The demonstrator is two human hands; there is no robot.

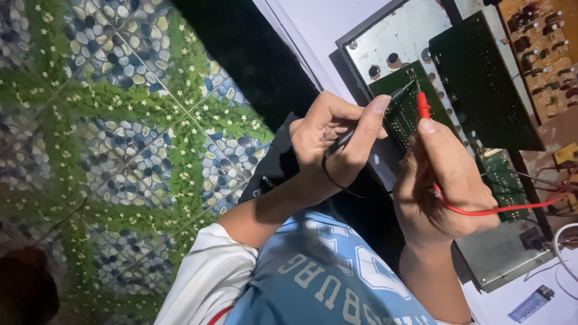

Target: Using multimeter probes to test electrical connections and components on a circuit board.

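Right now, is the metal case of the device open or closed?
Open: the metal case has no cover, and the green circuit boards inside lie exposed.

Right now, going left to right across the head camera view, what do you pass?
Pebble-and-flower patterned floor → left hand holding the black probe → red probe in the right hand → brown circuit board.

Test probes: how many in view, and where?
2. The black probe is in the left hand; the red probe is in the right hand. Both tips reach the green circuit board. The meter itself is out of view.
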